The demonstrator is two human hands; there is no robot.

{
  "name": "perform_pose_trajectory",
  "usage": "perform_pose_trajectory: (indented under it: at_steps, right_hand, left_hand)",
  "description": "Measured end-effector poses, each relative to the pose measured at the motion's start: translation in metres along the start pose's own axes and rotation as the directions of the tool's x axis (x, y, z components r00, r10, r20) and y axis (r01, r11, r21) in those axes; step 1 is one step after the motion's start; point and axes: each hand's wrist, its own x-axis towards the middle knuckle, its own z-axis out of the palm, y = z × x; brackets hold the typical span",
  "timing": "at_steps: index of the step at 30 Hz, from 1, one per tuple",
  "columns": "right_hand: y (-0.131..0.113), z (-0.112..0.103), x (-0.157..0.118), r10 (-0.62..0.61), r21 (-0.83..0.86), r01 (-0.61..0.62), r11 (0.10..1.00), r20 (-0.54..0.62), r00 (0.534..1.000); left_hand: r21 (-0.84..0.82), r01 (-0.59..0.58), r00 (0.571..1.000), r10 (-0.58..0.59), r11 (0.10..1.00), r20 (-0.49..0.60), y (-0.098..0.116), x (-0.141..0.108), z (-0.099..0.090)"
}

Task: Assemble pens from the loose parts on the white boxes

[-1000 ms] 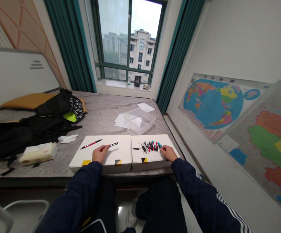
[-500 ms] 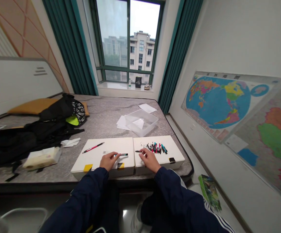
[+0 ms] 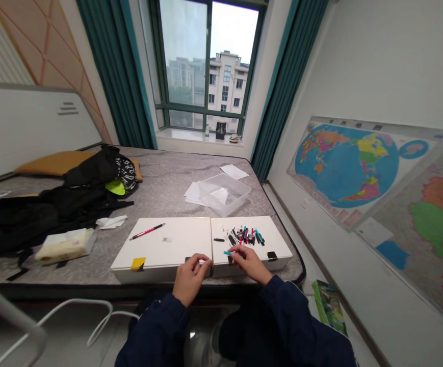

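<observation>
Mattress (image 3: 163, 176) fills most of my feed, grey and mottled, running toward a green-framed window (image 3: 206, 66) between teal curtains, with a world map (image 3: 345, 165) on the wall to the right. On the far part of the mattress sit a clear plastic tub (image 3: 223, 193) and loose paper sheets (image 3: 192, 193). A black bag (image 3: 87, 178) and a tissue pack (image 3: 66, 245) lie to the left.

Nearest me, two flat white boxes lie edge to edge. The left white box (image 3: 163, 244) carries a red-and-black pen (image 3: 147, 231) and a strip of yellow tape (image 3: 138, 263). The right white box (image 3: 278, 255) carries a tight pile of marker parts (image 3: 244, 235) in black, red and teal, with a short black piece (image 3: 218, 239) lying apart.

My left hand (image 3: 190, 279) is curled at the near edge, fingertips close by the seam between the boxes; I cannot tell whether it holds anything. My right hand (image 3: 249, 263) is pinching a teal marker piece (image 3: 227, 252) between thumb and fingers, just in front of the pile and above the right box.

Handling that small piece is the work in hand, and I judge that any next move calls for a steady, closed pinch, clear of the pile.
</observation>
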Motion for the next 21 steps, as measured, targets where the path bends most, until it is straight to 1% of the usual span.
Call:
perform_pose_trajectory:
  at_steps: [1,2,3,4,5,6,7,9,10,11,14,15,16,17,18,20,21]
  right_hand:
    - [0.010,-0.013,0.001,0.047,-0.063,-0.055,0.996,-0.122,0.991]
    - [0.021,-0.026,0.003,0.091,-0.143,-0.132,0.981,-0.263,0.960]
    - [0.032,-0.038,0.004,0.126,-0.217,-0.228,0.949,-0.404,0.906]
    - [0.041,-0.049,0.006,0.147,-0.269,-0.321,0.908,-0.511,0.847]
    - [0.050,-0.059,0.009,0.155,-0.314,-0.384,0.868,-0.565,0.811]
    - [0.056,-0.066,0.011,0.158,-0.351,-0.430,0.832,-0.592,0.790]
    - [0.060,-0.070,0.014,0.161,-0.388,-0.454,0.802,-0.592,0.789]
    - [0.062,-0.072,0.020,0.159,-0.462,-0.467,0.754,-0.561,0.812]
    - [0.062,-0.071,0.023,0.157,-0.493,-0.468,0.733,-0.547,0.822]
    - [0.061,-0.068,0.025,0.155,-0.519,-0.468,0.716,-0.535,0.831]
    - [0.059,-0.061,0.028,0.138,-0.550,-0.449,0.704,-0.515,0.846]
    - [0.059,-0.059,0.027,0.124,-0.547,-0.439,0.712,-0.517,0.847]
    - [0.059,-0.058,0.025,0.105,-0.541,-0.426,0.725,-0.525,0.845]
    - [0.059,-0.057,0.021,0.079,-0.532,-0.408,0.742,-0.535,0.841]
    - [0.057,-0.056,0.016,0.049,-0.523,-0.381,0.762,-0.541,0.839]
    - [0.049,-0.053,0.004,-0.018,-0.503,-0.287,0.815,-0.518,0.855]
    - [0.041,-0.050,-0.004,-0.052,-0.491,-0.218,0.843,-0.479,0.876]
  left_hand:
    - [-0.046,0.030,0.999,-0.031,0.998,-0.025,-0.004,-0.001,0.001]
    - [-0.104,0.059,0.997,-0.064,0.993,-0.045,-0.009,-0.003,0.001]
    - [-0.176,0.088,0.994,-0.098,0.981,-0.050,-0.014,-0.006,0.002]
    - [-0.250,0.126,0.990,-0.139,0.960,-0.036,-0.020,-0.009,0.004]
    - [-0.314,0.178,0.980,-0.196,0.932,-0.025,-0.025,-0.013,0.007]
    - [-0.377,0.230,0.967,-0.254,0.897,-0.014,-0.028,-0.018,0.010]
    - [-0.439,0.287,0.950,-0.312,0.851,0.017,-0.031,-0.024,0.014]
    - [-0.557,0.399,0.904,-0.415,0.728,0.106,-0.031,-0.037,0.023]
    - [-0.612,0.452,0.875,-0.457,0.649,0.161,-0.029,-0.043,0.028]
    - [-0.652,0.511,0.836,-0.500,0.561,0.225,-0.026,-0.049,0.033]
    - [-0.756,0.586,0.738,-0.577,0.291,0.350,-0.014,-0.062,0.041]
    - [-0.781,0.586,0.718,-0.583,0.213,0.380,-0.010,-0.064,0.042]
    - [-0.801,0.579,0.710,-0.577,0.151,0.404,-0.006,-0.066,0.042]
    - [-0.817,0.567,0.713,-0.561,0.107,0.421,-0.003,-0.066,0.042]
    - [-0.830,0.552,0.724,-0.538,0.079,0.431,0.001,-0.066,0.041]
    - [-0.844,0.533,0.753,-0.487,0.057,0.443,0.008,-0.064,0.040]
    - [-0.845,0.532,0.762,-0.465,0.053,0.451,0.011,-0.063,0.039]
